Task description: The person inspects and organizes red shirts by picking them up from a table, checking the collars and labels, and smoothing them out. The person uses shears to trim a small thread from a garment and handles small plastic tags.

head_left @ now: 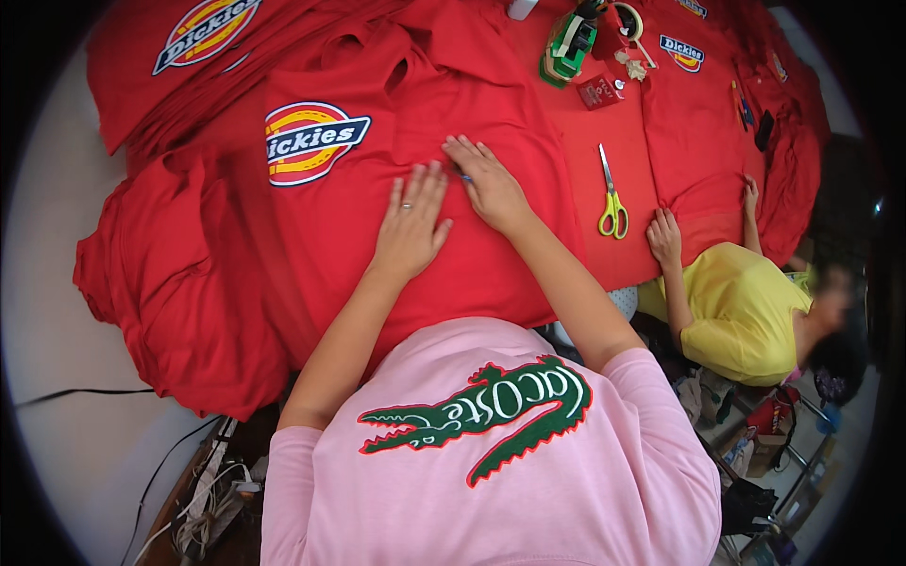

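A red T-shirt [453, 255] with a printed chest emblem lies spread on the table in front of me. Flat on its cloth rests my left hand [412, 212], fingers stretched out, a ring on one of them. Just to the right and slightly farther away, my right hand [489, 184] also presses on the shirt with extended fingers; it wears a ring too. The two hands are close together but apart, and neither holds anything. Right of the shirt lies a pair of scissors [612, 203] with yellow-green handles, blades pointing away from me.
Piles of red shirts [179, 274] stand at the left and far left. A green tape dispenser [569, 47], a small red box [601, 91] and a tape roll [627, 21] sit at the back. A co-worker in yellow [741, 311] handles red cloth at right. Cables [203, 509] hang lower left.
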A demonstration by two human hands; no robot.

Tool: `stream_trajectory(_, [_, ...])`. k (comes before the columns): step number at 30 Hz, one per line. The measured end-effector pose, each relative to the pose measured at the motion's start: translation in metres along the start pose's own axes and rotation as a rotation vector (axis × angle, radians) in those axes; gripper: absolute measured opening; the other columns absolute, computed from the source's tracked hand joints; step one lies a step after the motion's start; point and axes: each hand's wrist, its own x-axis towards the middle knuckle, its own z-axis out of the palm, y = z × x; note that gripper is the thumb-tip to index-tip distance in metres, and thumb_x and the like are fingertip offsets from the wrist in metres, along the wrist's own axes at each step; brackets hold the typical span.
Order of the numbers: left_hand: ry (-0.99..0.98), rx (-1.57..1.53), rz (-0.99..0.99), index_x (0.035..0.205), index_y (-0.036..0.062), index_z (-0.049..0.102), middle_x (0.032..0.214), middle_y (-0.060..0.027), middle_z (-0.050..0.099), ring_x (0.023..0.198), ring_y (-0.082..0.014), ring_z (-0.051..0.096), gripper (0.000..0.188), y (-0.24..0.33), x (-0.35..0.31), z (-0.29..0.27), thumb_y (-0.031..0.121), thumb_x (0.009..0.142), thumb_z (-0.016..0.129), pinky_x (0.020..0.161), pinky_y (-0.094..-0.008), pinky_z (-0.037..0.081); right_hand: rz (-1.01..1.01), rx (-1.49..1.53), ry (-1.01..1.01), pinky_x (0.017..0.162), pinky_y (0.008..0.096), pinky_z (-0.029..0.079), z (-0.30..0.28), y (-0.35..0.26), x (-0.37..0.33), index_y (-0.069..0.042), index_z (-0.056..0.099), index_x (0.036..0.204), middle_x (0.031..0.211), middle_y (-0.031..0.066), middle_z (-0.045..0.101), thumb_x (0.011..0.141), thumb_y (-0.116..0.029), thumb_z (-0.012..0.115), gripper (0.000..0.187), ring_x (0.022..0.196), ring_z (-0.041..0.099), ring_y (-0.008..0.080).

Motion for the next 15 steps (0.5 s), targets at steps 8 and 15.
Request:
stream_trajectory(8, [0.123, 0.045, -0.067, 0.163, 0.0115, 0.033, 0.17, -0.007, 0.03, 0.154, -0.0321, 0.031, 0.078, -0.061, 0.055, -0.001, 0.051, 0.1, 0.056, 0.126, -0.0502, 0.022, -0.039, -0.252, -0.026, 0.123, 0.0445, 0.036, -0.003, 0.035, 0.051, -0.009, 0.052, 0.147, 0.153, 0.0107, 0.055, 0.091, 0.0, 0.055, 0.056, 0.144, 0.049, 0.0265])
stream_trajectory(15, [0.202, 0.066, -0.022, 0.163, 0.0119, 0.034, 0.17, -0.0055, 0.032, 0.154, -0.0323, 0.031, 0.074, -0.064, 0.055, 0.006, 0.049, 0.102, 0.055, 0.126, -0.0489, 0.023, -0.037, -0.292, 0.072, 0.123, 0.0452, 0.035, 0.005, 0.034, 0.048, -0.008, 0.052, 0.147, 0.154, 0.0116, 0.054, 0.092, -0.003, 0.057, 0.055, 0.145, 0.048, 0.0282])
